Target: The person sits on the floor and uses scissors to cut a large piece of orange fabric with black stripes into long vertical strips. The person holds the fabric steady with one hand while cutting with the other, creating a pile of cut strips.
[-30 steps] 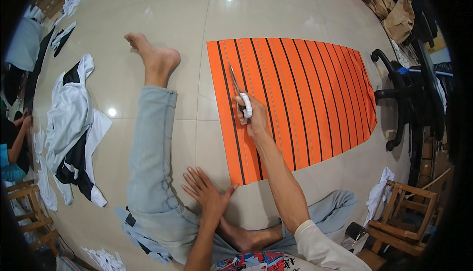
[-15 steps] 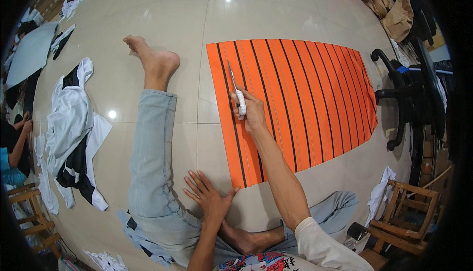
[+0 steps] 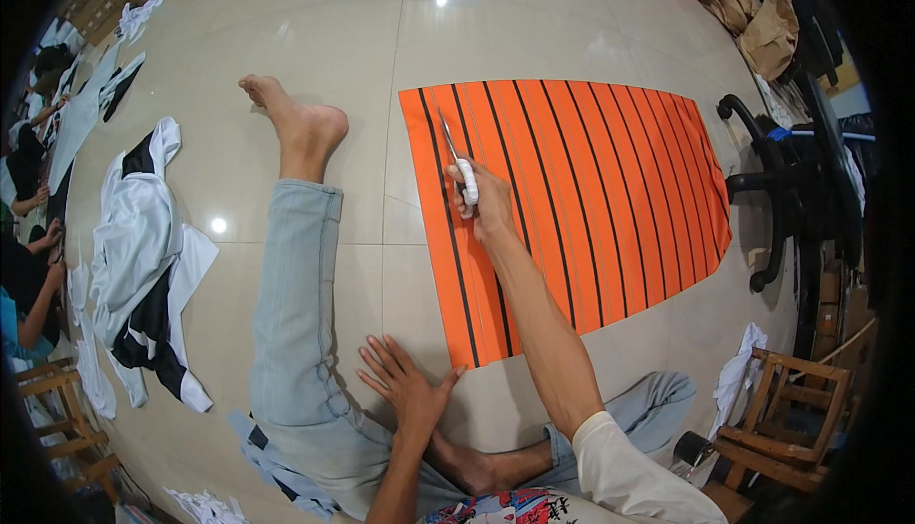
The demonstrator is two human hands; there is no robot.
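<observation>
A broad sheet of orange fabric [image 3: 600,210] with black stripes and thin grey lines lies flat on the floor before me. My right hand [image 3: 492,202] is closed round the white-wrapped handles of scissors [image 3: 468,184]. Their blades point away from me, along a thin line near the sheet's left edge; whether they are parted is hard to see. Fingers spread, my left hand [image 3: 410,386] rests on the floor, its thumb touching the sheet's near left corner.
My outstretched leg [image 3: 297,305] lies left of the sheet. Beyond it is a heap of white and black cloth [image 3: 143,248]. Several people work at the far left. A black wheeled chair base [image 3: 762,181] stands beside the sheet's right end, a wooden stool [image 3: 786,410] at the near right.
My right hand has moved slightly away from me with the scissors, along the line. My left hand stays in place. At the far left, a pale sheet has been shifted among the people.
</observation>
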